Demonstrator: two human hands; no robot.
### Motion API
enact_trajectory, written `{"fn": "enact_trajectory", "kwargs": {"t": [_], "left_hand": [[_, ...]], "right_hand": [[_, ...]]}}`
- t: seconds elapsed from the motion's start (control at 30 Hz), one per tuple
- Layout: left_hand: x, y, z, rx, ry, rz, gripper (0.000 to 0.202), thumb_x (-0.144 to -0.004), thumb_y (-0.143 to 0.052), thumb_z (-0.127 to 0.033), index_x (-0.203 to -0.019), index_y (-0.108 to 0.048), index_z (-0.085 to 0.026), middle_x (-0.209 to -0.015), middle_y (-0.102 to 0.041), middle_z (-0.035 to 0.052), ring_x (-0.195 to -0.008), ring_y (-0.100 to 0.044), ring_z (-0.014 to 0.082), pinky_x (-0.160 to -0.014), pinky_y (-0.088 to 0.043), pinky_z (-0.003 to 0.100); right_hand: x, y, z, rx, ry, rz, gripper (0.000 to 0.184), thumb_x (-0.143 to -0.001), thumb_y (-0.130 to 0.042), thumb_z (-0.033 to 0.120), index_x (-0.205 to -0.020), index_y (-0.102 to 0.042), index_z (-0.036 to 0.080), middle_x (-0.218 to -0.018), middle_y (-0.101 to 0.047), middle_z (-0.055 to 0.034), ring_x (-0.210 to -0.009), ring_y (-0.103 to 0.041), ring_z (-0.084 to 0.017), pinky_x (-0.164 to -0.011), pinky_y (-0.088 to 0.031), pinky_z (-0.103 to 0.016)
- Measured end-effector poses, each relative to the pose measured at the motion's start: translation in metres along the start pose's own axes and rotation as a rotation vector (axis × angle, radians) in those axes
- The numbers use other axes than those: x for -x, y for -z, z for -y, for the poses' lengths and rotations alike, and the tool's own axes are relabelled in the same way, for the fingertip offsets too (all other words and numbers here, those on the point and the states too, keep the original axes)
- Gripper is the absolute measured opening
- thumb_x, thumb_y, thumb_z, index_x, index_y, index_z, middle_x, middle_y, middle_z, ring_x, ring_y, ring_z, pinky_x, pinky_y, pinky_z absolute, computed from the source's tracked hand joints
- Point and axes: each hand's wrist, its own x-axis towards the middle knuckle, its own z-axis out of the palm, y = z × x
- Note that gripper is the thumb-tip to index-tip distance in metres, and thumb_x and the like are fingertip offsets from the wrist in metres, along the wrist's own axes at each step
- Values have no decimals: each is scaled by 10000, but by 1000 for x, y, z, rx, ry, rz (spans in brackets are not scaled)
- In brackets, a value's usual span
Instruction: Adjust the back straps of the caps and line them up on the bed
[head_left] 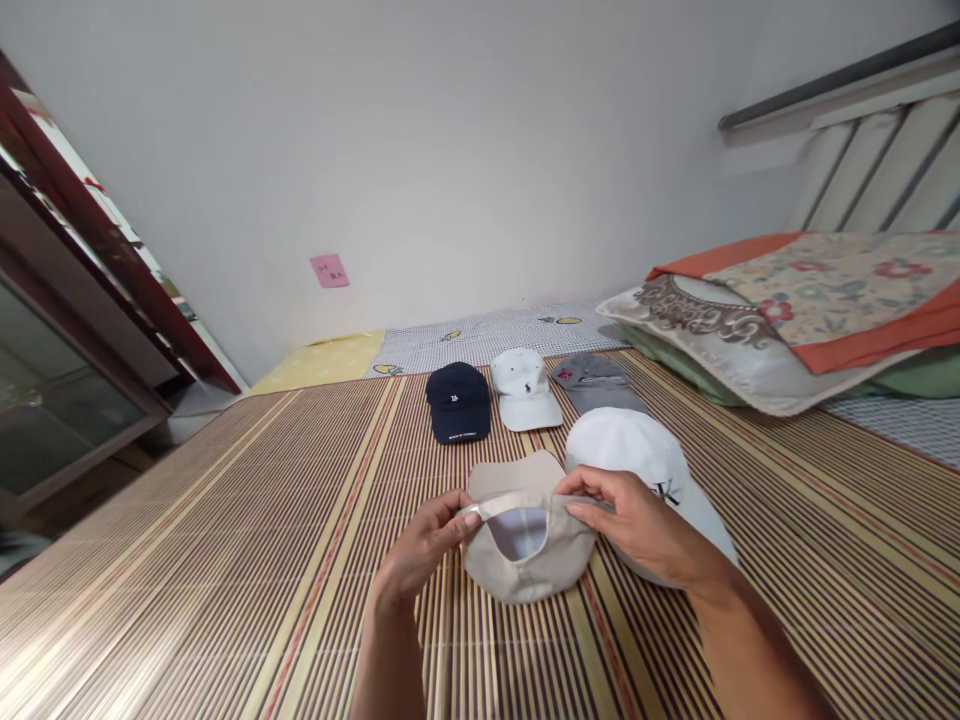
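A beige baseball cap (517, 575) lies on the striped mat in front of me, brim pointing away and its back opening facing me. My left hand (427, 545) pinches the left end of the cap's back strap. On the other side, my right hand (630, 515) pinches the strap's right end between thumb and fingers. Just right of it, partly behind my right hand and forearm, is a white cap (626, 440) with dark letters. Farther back sit a navy cap (457, 395), a white cap with a small dark emblem (521, 385), and a grey cap (600, 380).
The bamboo mat (225, 520) covers the bed. Stacked pillows (712, 330) with an orange-edged floral cloth (847, 280) lie at the right, below a radiator (892, 160). A pink note (330, 270) is on the wall. A glass-fronted cabinet (60, 370) stands at the left.
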Motion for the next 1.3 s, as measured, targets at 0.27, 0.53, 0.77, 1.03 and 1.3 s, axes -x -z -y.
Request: {"fn": "enact_trajectory", "kwargs": {"t": [0.27, 0.53, 0.77, 1.03, 1.3], "left_hand": [[4, 9, 3, -1, -7, 33, 398, -923, -703, -540, -829, -603, -167, -715, -469, -41, -648, -383, 106, -615, -296, 255], [2, 7, 7, 1, 5, 24, 451, -889, -710, -597, -811, -587, -170, -691, -452, -47, -621, -352, 104, -590, -263, 263], [2, 9, 9, 23, 8, 10, 442, -880, -725, -589, -816, -601, -169, -685, -458, -47, -615, -352, 101, -588, -261, 259], [4, 17, 15, 38, 2, -23, 403, -903, -726, -550, -818, -609, -174, -696, -460, -46, -620, -364, 99, -595, -283, 251], [2, 11, 9, 62, 7, 18, 417, -890, -733, -563, -824, -635, -162, -690, -477, -38, -617, -377, 104, -594, -285, 253]], "right_hand": [[2, 2, -5, -75, -1, 0, 164, -983, -601, 341, -1005, -710, 220, -921, -725, -26, -860, -645, -204, -757, -465, -303], [-1, 0, -13, -113, 1, -49, 189, -983, -609, 374, -1042, -706, 222, -936, -714, -27, -875, -640, -202, -767, -467, -313], [4, 7, -11, -63, -22, -41, 268, -969, -623, 438, -1092, -723, 223, -1035, -755, -65, -994, -683, -246, -887, -512, -365], [10, 17, -12, 38, -63, 104, 315, -899, -620, 298, -1186, -739, 247, -1246, -750, -68, -1194, -652, -293, -1070, -444, -420], [3, 8, -8, 44, -61, 102, 182, -928, -612, 356, -843, -665, 205, -840, -655, -4, -816, -578, -201, -746, -423, -293]]}}
